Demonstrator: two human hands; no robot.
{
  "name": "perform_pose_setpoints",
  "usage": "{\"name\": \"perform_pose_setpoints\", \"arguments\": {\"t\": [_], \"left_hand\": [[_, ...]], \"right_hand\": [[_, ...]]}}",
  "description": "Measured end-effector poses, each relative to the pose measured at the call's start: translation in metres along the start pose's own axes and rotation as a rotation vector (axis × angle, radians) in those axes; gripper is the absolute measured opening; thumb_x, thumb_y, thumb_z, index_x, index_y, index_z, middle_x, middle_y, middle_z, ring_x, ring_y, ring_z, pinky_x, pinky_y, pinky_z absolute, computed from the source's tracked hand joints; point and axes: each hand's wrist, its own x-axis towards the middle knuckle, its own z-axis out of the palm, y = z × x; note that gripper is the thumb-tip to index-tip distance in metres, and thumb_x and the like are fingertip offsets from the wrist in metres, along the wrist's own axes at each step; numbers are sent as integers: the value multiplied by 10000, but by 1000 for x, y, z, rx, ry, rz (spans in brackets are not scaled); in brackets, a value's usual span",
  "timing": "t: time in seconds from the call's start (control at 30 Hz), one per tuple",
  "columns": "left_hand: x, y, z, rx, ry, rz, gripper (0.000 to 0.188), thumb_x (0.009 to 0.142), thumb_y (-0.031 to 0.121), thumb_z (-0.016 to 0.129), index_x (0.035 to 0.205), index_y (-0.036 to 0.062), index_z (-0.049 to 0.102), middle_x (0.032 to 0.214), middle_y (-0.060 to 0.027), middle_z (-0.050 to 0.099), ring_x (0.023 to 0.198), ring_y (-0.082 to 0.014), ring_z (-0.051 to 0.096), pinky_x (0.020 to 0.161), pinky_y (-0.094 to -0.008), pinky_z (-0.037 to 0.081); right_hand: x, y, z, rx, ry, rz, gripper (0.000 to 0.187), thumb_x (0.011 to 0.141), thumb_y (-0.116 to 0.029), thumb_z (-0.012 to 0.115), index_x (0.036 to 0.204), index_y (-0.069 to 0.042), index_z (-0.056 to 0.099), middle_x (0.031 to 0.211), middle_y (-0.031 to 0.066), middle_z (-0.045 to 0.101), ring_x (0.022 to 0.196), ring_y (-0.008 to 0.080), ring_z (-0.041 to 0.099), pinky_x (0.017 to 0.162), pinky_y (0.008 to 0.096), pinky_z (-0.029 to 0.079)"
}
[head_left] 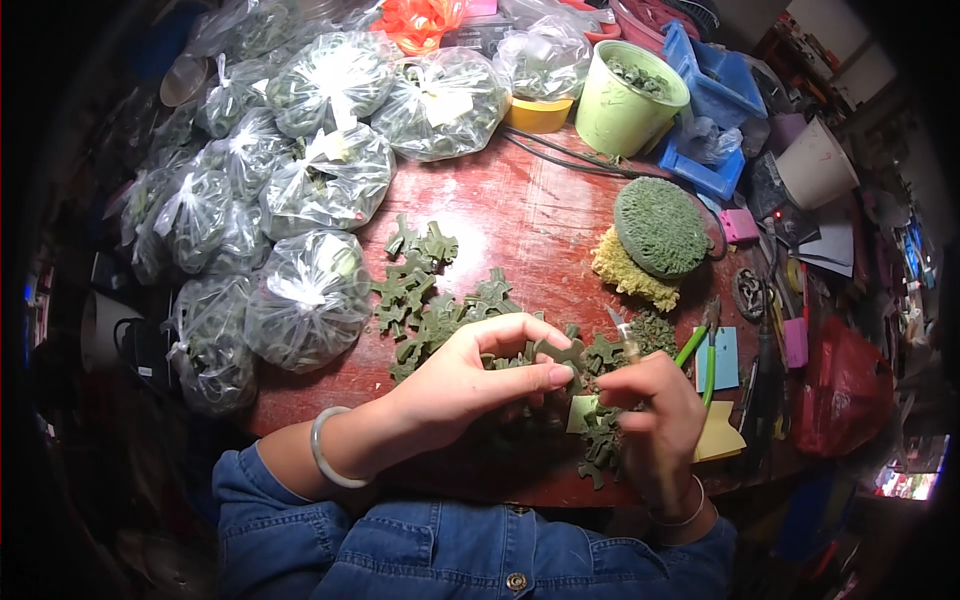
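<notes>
Left hand point(470, 375) fingers pinch a small, light, stiff green plastic branched piece point(563, 353) by its edge; right hand point(655, 410) grips a thin blade tool point(622, 335).

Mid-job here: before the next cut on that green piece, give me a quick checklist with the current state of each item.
1. Left hand holding the green plastic piece: ok, pinched between thumb and fingers.
2. Right hand gripping the small blade tool: ok, tip points up beside the piece.
3. Blade touching the piece: cannot tell, the tip is too small.
4. Left fingertips away from the blade: not ok, they sit close to it.
5. Loose green pieces at hand on the table: ok.
6. Green-handled pliers in reach: ok, lying just right of the hands.
</notes>
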Motion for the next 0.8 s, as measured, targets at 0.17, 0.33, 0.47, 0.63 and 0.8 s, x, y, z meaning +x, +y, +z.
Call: {"name": "perform_pose_setpoints", "arguments": {"t": [0.17,0.33,0.47,0.63,0.8], "left_hand": [[2,0,-1,-9,11,-37,261,899,129,709,1135,82,611,893,18,628,733,-47,574,562,-198,411],[0,1,0,-9,28,-23,250,903,133,704,1129,74,617,877,18,635,731,-47,575,562,-195,412],[1,1,-1,12,15,-35,249,904,128,701,1130,72,615,878,18,635,729,-46,574,560,-192,412],[1,-1,-2,17,8,-28,249,907,122,695,1136,74,611,872,17,632,722,-44,570,556,-190,409],[2,-2,-5,-5,-47,-57,234,924,117,669,1145,78,605,858,16,626,721,-44,568,552,-192,407]], "right_hand": [[8,-5,-6,475,198,146,364,927,-300,659,1102,18,640,909,98,617,817,182,603,764,269,477],[9,-8,-8,332,131,158,229,809,52,693,1037,29,688,869,114,672,762,170,616,706,263,478],[8,-5,-2,240,252,230,160,835,36,688,994,32,707,825,122,698,708,161,628,664,252,477],[8,-7,-4,310,214,232,135,858,9,690,990,33,702,845,111,695,733,156,632,672,251,478],[7,-1,-4,301,273,219,117,871,-20,688,976,28,697,844,102,684,742,162,634,673,264,484]]}}
